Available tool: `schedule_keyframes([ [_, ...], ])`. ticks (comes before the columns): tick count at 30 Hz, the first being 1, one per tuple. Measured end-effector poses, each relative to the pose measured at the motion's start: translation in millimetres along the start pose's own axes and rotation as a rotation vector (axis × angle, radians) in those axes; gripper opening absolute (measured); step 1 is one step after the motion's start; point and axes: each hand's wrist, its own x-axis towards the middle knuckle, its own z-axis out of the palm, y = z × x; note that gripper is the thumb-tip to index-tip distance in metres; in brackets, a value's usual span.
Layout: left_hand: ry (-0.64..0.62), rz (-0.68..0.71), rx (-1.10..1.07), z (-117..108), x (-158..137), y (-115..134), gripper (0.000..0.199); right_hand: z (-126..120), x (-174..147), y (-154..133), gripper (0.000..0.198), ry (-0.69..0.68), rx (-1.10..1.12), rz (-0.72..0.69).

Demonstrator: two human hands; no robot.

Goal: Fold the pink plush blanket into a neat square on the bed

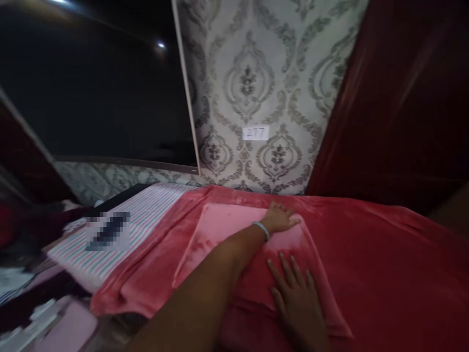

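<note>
A pink and red plush cloth (223, 225), folded into a rough rectangle, lies on a larger red plush blanket (373, 249). My left hand (280, 219), with a pale beaded bracelet (261, 230) at the wrist, rests palm down on the cloth's far right corner, fingers apart. Closer to me, my right hand (298, 296) lies flat with spread fingers on the darker red part of the same cloth. Neither hand grips anything. My left forearm hides part of the cloth's near left side.
On the left lies a striped cloth (146, 220), its middle blurred out by pixels. Several loose items, including a pink piece (68, 325), are at lower left. Behind stand a large dark screen (102, 93), patterned wallpaper (249, 73) with a "277" label (255, 132), and dark red wood (399, 98).
</note>
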Motion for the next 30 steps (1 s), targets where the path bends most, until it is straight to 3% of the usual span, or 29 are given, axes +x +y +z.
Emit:
schedule_keyframes([
  [3, -0.006, 0.118, 0.031, -6.3, -19.4, -1.5, 0.064, 3.0, -4.9, 2.7, 0.057, 0.034, -0.028, -0.026],
  [7, -0.132, 0.272, 0.042, -22.3, -74.5, -25.1, 0.065, 9.8, -14.9, 14.7, 0.061, 0.058, -0.026, -0.044],
  [11, -0.182, 0.116, 0.055, -49.3, -138.3, -67.2, 0.068, 17.8, 1.0, 24.7, 0.062, 0.082, 0.048, -0.107],
  [16, -0.116, -0.089, 0.009, -65.4, -193.0, -103.8, 0.071, 15.9, 54.6, -1.3, 0.060, 0.038, 0.047, -0.152],
  [19, -0.053, -0.139, -0.010, -56.1, -211.5, -110.9, 0.071, 21.8, 67.1, -17.1, 0.060, -0.001, -0.012, -0.154],
  [24, 0.051, -0.158, -0.020, -36.1, -222.0, -112.8, 0.067, 35.9, 56.5, -19.5, 0.066, -0.010, -0.066, -0.157],
  [30, 0.035, -0.138, -0.032, -40.6, -219.8, -118.2, 0.066, 35.3, 58.6, -13.1, 0.064, -0.067, -0.066, -0.151],
])
